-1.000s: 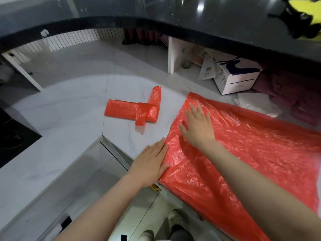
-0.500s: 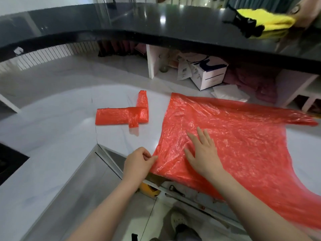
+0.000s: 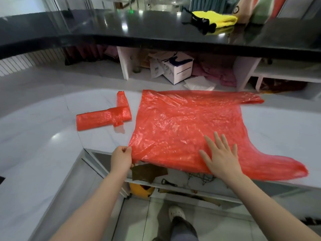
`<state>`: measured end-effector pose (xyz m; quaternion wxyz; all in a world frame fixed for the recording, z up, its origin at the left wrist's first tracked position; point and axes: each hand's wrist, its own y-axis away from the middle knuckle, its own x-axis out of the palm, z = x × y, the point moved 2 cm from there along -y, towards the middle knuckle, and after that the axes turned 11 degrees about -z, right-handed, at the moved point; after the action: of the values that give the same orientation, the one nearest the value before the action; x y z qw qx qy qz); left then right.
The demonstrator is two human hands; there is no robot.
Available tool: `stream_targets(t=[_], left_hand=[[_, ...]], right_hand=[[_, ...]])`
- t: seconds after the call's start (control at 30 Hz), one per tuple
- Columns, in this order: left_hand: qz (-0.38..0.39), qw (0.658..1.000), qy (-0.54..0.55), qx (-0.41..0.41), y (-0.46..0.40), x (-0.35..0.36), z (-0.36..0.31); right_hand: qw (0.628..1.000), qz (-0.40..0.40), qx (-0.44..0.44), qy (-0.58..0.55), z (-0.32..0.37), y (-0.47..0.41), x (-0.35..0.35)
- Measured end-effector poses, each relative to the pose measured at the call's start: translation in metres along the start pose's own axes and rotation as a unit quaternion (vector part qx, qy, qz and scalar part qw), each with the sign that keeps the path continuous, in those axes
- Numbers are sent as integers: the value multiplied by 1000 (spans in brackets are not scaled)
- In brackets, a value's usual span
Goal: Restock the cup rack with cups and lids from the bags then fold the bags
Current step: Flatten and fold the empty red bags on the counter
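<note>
A large red plastic bag is lying spread flat on a pale marble counter, filling the middle of the view, with its near edge hanging slightly over the counter's front lip. One handle is stretching out toward 2 o'clock and the other is trailing toward 4 o'clock.

The left hand, at about 7 o'clock from the bag's centre, is pinching the bag's near left corner between thumb and curled fingers. The right hand, at about 5 o'clock, is lying palm down on the bag with its fingers spread and straight, pressing the plastic against the counter. Both bare forearms are reaching up from the bottom of the view.

At 9 o'clock from the spread bag, just beside its left edge but apart from it, a folded red bag is sitting on the counter as an L-shaped bundle.

Toward 12 o'clock, a white box is sitting in an open shelf under a raised glossy black countertop, and a yellow cloth is resting on that black top at 1 o'clock.
</note>
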<state>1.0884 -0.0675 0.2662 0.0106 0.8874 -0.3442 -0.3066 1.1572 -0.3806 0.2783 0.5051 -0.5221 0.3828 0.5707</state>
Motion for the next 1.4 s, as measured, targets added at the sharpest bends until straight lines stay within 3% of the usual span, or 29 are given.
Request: stream_targets(t=[0.1, 0.4, 0.6, 0.7, 0.8, 0.93, 1.1, 1.23, 1.4], left_hand=[[14, 999, 28, -31, -1, -8, 5], [-15, 998, -26, 52, 16, -14, 3], [11, 1000, 16, 12, 15, -17, 3], [-23, 998, 51, -21, 20, -9, 5], [-58, 993, 100, -38, 33, 3, 3], [-86, 985, 135, -61, 53, 14, 10], [-85, 968, 202, -119, 69, 22, 18], [-60, 954, 246, -160, 78, 29, 21], [13, 961, 219, -170, 89, 38, 20]], right_hand=[[999, 45, 23, 21, -21, 15, 10], [999, 54, -3, -5, -33, -2, 5], [966, -191, -68, -163, -69, 27, -37], [950, -264, -13, -165, -110, 51, -39], [943, -285, 46, -168, -139, 68, -40], [904, -339, 165, -203, -173, 75, -42], [885, -248, 306, -248, -207, 76, -40], [884, -216, 289, -297, -215, 59, -50], [883, -209, 276, -316, -219, 40, -54]])
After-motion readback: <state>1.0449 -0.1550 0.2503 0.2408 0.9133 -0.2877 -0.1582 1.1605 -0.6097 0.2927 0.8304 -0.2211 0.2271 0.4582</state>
